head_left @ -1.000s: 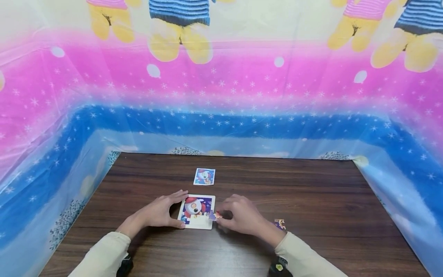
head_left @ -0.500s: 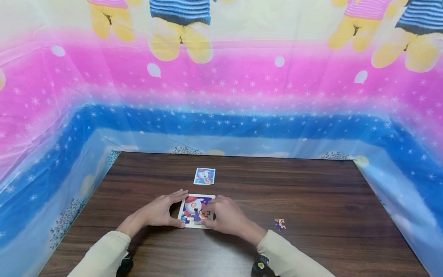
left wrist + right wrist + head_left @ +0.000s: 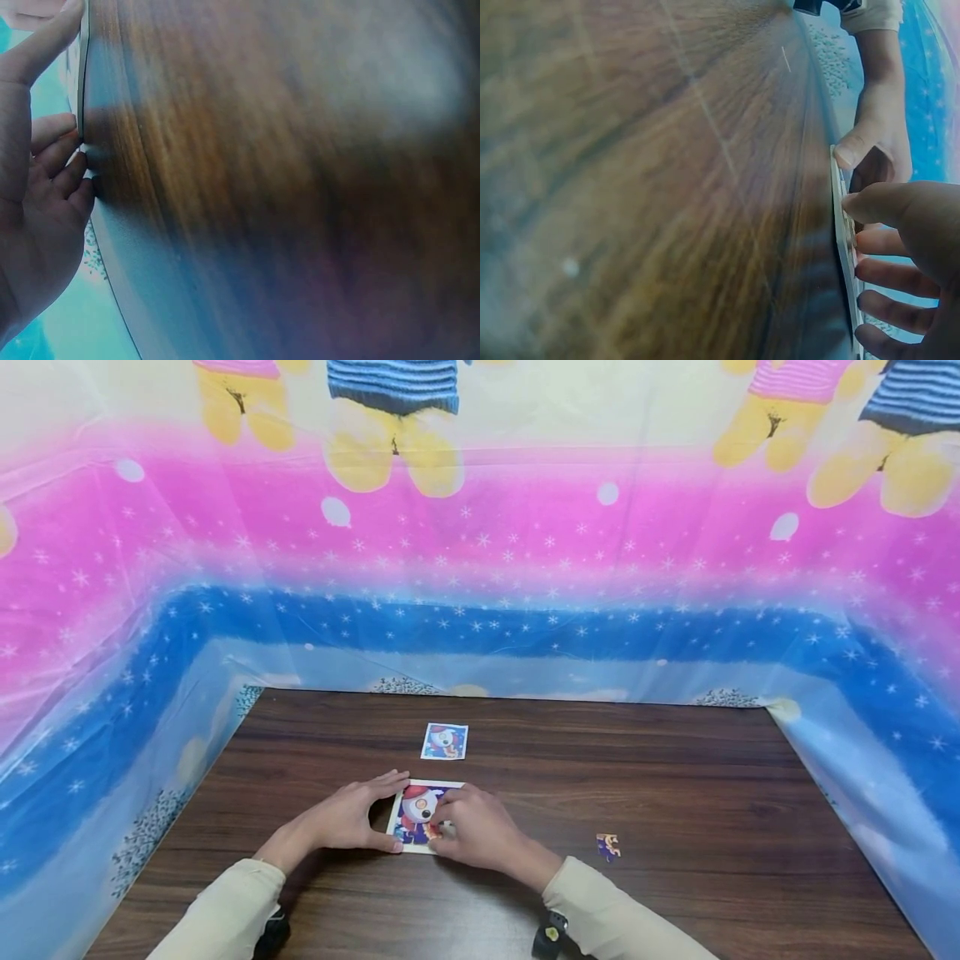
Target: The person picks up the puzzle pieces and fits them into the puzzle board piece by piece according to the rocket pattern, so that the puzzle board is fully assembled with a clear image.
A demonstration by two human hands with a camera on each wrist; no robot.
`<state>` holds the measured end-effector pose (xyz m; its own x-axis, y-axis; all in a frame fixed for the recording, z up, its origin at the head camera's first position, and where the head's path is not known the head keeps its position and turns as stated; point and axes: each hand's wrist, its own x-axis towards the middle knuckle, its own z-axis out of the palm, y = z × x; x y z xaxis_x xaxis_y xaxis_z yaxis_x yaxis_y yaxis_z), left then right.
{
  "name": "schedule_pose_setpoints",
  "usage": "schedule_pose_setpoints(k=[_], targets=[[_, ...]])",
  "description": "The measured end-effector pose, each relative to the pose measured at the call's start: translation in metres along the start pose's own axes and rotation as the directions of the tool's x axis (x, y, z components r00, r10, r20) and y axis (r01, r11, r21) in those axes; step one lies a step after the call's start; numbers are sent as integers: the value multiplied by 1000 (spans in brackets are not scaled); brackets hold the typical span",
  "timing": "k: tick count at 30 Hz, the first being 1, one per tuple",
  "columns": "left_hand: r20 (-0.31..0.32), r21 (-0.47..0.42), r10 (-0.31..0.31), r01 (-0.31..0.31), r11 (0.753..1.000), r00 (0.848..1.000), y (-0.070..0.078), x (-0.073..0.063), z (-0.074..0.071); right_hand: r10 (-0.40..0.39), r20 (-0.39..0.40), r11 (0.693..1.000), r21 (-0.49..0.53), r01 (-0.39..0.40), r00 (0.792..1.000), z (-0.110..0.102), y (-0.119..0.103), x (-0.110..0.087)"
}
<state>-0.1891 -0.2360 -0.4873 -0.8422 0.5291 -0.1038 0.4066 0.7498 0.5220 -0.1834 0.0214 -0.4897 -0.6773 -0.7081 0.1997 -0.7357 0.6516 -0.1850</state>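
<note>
A square jigsaw puzzle board with a white rim and a purple cartoon picture lies flat on the table. My left hand holds its left side, thumb at the near corner and fingers at the far one. Over the board's right half, the fingertips and thumb of my right hand pinch a puzzle piece down in the lower part of the picture. That hand hides the right side of the board. In the right wrist view, thumb and fingers meet the board's face.
Beyond the board lies a small picture card with a similar design. One loose puzzle piece sits to the right on the dark wooden table. A patterned cloth rises around the table's back and sides.
My right hand has brought the puzzle piece from the board's right edge leftward into the lower picture, where a white gap showed before. My left hand has stayed in place.
</note>
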Motion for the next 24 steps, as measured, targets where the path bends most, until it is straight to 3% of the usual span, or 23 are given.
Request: schedule_pose_setpoints(k=[24], targets=[[-2, -9, -10, 10, 1000, 1000, 1, -1, 0, 10, 19, 1000, -28, -10, 1000, 3, -4, 5]])
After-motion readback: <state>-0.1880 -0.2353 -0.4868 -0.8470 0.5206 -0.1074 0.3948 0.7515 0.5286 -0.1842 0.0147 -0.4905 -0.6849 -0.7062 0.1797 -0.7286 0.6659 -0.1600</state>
